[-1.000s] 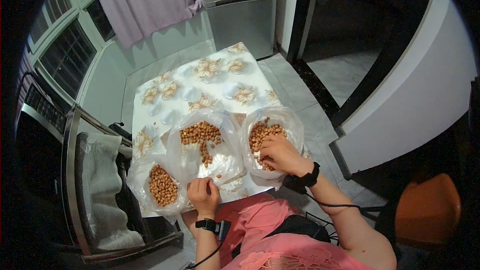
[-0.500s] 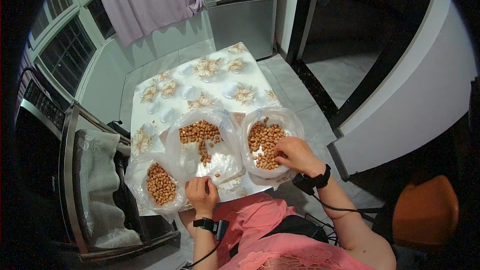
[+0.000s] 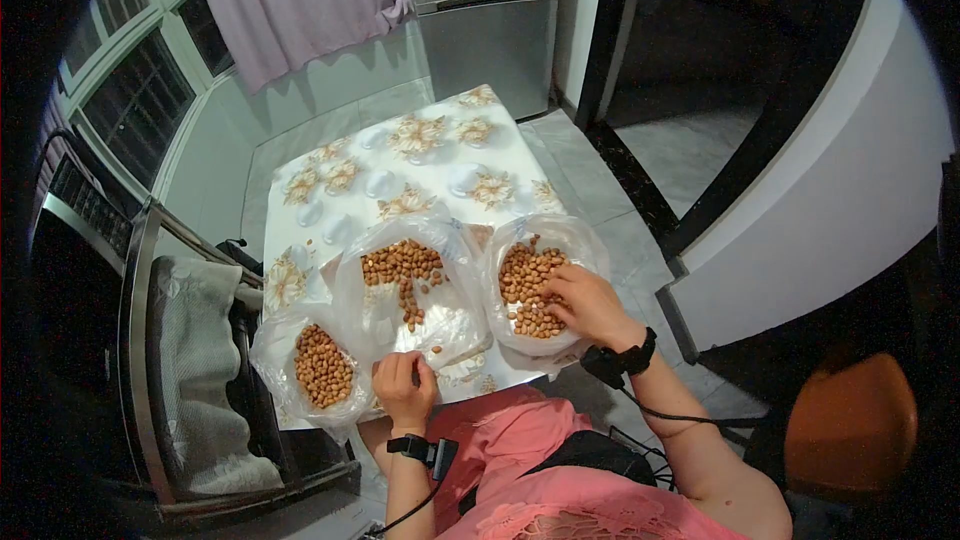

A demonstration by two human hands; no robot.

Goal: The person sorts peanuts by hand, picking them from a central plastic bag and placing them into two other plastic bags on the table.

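Observation:
My right hand is at the right plastic bag, with its fingers bent, a little apart and touching the brown peanuts inside. My left hand rests at the table's near edge, its fingers curled inward, and what they may hold is hidden. It is between the left plastic bag and the wide middle bag. Peanuts lie mostly in the back of the middle bag, with a strip trailing toward me. The left bag holds a pile of peanuts.
The bags stand along the near side of a table with a flowered white cloth. A black-framed rack with a grey cloth is at the left, an orange seat at the right, a fridge behind. Cables run from both wrist straps.
My right hand has moved slightly up and its fingers have spread more over the peanuts in the right bag. My left hand stays nearly in place. The view has shifted slightly.

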